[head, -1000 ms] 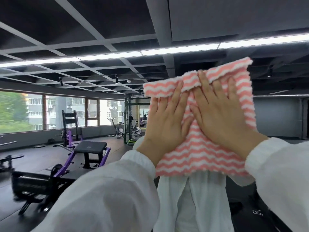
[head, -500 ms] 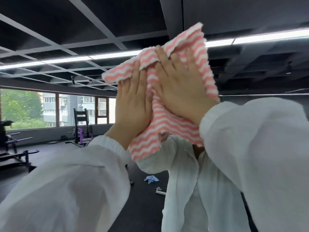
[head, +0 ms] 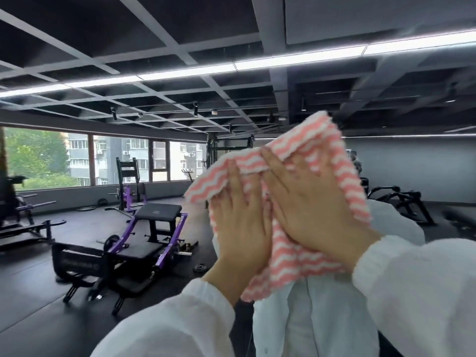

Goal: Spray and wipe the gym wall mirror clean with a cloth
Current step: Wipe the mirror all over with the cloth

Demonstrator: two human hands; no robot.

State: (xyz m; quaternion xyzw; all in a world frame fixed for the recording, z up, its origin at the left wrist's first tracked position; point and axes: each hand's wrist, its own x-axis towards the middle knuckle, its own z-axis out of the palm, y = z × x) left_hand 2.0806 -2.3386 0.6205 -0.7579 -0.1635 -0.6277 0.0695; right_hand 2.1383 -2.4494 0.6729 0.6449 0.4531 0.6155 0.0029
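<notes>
Purple-framed bench [head: 157, 215], ceiling light strips [head: 185, 72], windows [head: 118, 157].

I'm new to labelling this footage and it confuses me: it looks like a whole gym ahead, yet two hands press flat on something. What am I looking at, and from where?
The camera sits on the person's head, facing a wall mirror. The gym you see, with the purple bench and windows, is a reflection. The left hand and right hand, in white sleeves, lie with straight fingers on a pink and white striped cloth, pressing it flat to the glass. Below the cloth, the white shirt is the person's own reflection. No spray bottle shows.
</notes>
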